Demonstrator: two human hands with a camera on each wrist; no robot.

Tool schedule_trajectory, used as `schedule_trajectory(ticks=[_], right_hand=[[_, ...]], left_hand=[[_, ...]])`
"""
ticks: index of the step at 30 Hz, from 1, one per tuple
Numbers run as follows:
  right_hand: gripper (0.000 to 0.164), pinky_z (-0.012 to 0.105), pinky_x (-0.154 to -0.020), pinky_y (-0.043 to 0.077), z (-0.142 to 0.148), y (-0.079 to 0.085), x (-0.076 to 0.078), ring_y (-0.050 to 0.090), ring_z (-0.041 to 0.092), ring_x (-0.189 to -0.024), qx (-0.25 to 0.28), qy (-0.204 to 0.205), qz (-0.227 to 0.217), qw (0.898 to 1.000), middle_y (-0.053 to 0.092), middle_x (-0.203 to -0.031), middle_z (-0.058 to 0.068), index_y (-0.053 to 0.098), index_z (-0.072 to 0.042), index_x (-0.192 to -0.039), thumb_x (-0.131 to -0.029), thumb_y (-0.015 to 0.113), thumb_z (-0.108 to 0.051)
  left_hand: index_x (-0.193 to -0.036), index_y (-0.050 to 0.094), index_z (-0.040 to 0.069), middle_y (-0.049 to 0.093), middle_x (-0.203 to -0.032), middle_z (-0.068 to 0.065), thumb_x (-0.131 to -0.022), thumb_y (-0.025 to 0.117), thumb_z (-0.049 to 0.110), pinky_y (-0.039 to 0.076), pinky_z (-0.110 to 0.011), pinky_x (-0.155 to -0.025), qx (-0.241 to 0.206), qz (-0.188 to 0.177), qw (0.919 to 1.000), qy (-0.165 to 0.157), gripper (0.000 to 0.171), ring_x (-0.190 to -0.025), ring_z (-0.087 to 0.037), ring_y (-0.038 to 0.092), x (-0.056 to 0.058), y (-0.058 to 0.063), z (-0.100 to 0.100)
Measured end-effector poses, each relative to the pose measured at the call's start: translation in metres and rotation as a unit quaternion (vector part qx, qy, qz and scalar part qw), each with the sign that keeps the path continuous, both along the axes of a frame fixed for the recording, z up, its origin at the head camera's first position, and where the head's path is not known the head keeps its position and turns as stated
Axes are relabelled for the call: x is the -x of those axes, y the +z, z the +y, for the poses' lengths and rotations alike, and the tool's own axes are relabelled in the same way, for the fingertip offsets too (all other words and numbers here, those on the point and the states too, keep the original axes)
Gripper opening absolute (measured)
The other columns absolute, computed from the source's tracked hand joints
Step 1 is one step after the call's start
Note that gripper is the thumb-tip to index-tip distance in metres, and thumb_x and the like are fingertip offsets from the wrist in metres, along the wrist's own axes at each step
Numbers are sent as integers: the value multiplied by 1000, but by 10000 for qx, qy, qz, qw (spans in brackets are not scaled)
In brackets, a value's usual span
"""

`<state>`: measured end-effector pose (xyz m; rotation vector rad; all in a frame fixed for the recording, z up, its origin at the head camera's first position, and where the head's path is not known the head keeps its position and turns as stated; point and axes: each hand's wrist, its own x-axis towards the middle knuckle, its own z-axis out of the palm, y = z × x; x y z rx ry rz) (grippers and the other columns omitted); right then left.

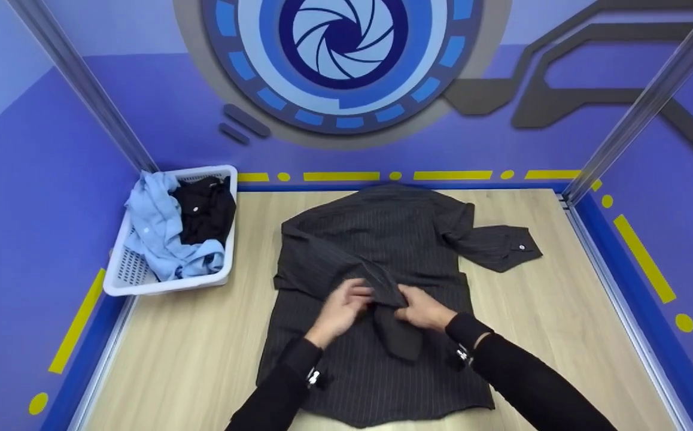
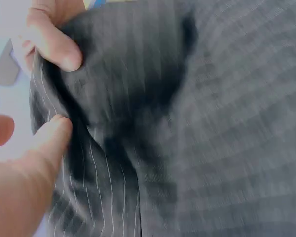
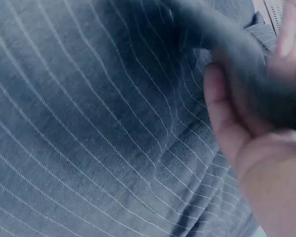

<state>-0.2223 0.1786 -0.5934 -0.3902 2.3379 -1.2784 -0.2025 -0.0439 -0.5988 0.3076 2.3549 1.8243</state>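
Note:
A dark pinstriped shirt (image 1: 376,233) lies spread on the table, one sleeve (image 1: 346,263) folded diagonally across its body. My right hand (image 1: 424,308) pinches that sleeve near its cuff end, which hangs down toward the hem (image 1: 400,341). On the sleeve's other side is my left hand (image 1: 346,305), its fingers loosely bent at the fabric. In the left wrist view, my left hand (image 2: 29,173) touches the striped cloth with one fingertip, while another fingertip stands apart. The right wrist view shows my right hand (image 3: 256,133) under a blurred fold of cloth.
A white plastic basket (image 1: 233,239) at the back left holds a light blue garment (image 1: 158,209) and a black one (image 1: 206,209). The shirt's other sleeve (image 1: 496,246) extends right over the wooden table (image 1: 556,335). Blue panels (image 1: 669,179) enclose the back and sides.

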Motion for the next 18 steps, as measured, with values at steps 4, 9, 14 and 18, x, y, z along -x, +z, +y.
schedule_trajectory(ticks=[4,9,14,18], right_hand=[[49,44,-102,41,3,10,6,54,29,-116,433,-823,-38,9957,58,-129,19,51,5,-133,-86,61,-4],[36,28,-76,50,13,33,21,62,14,-84,1532,-1172,-492,9800,68,-102,5,61,1,-123,-91,64,-16],[42,26,-76,53,22,62,36,66,10,-82,2451,-1611,-950,9513,70,-99,-2,57,1,-128,-92,65,-20],[39,25,-78,53,30,83,45,65,9,-83,2816,-2045,-880,9334,69,-99,-5,56,-1,-127,-95,61,-24]], left_hand=[[-125,52,-7,59,-114,-25,-79,70,5,47,-51,-87,3045,783,9307,1872,51,-107,-41,56,-7,-11,-42],[-122,50,-9,56,-106,-30,-74,83,23,46,-57,-78,4472,-190,8576,2533,66,-100,-46,55,-19,-23,-91],[-116,51,-13,61,-95,-30,-76,81,22,49,-55,-72,4081,-942,8846,2052,60,-87,-46,61,-26,-31,-108],[-125,48,-15,65,-95,-29,-78,75,9,52,-45,-65,3679,-1060,9055,1827,60,-80,-37,65,-27,-33,-110]])
